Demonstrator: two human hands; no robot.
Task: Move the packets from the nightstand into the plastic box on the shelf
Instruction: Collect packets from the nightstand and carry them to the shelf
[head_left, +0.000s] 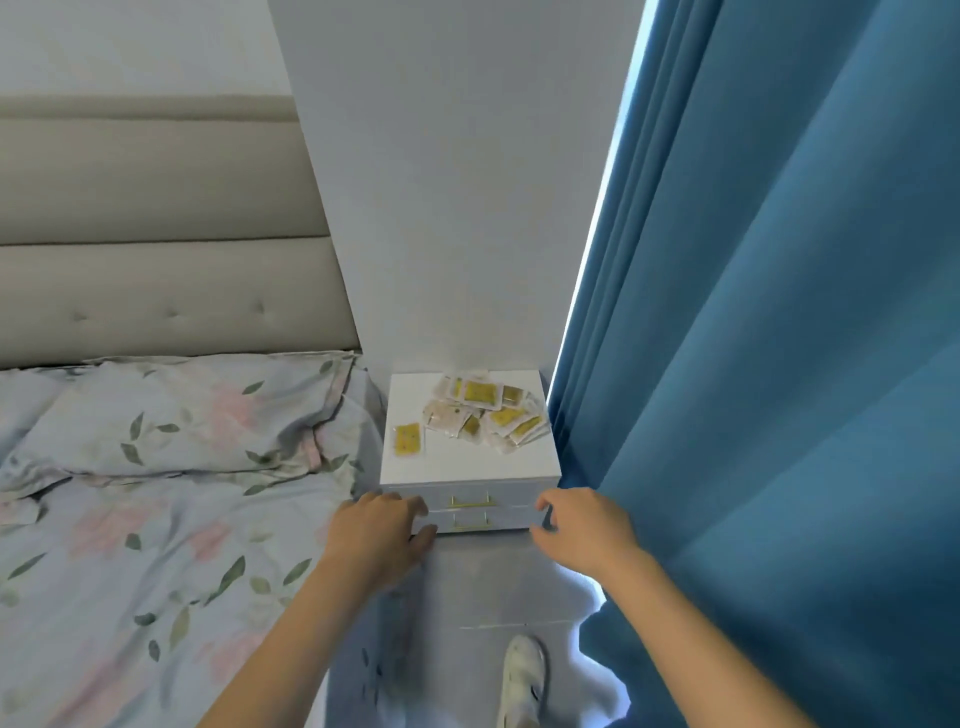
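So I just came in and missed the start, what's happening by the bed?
A person is reaching both hands toward the white nightstand. The left hand and right hand are at its front, holding nothing. The pile of packets lies untouched on top, one packet apart.

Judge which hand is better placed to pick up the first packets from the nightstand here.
Probably the right hand. The pile of packets lies toward the right rear of the nightstand, nearer that side. The left hand sits closer only to the single packet lying apart. Both hands hold nothing.
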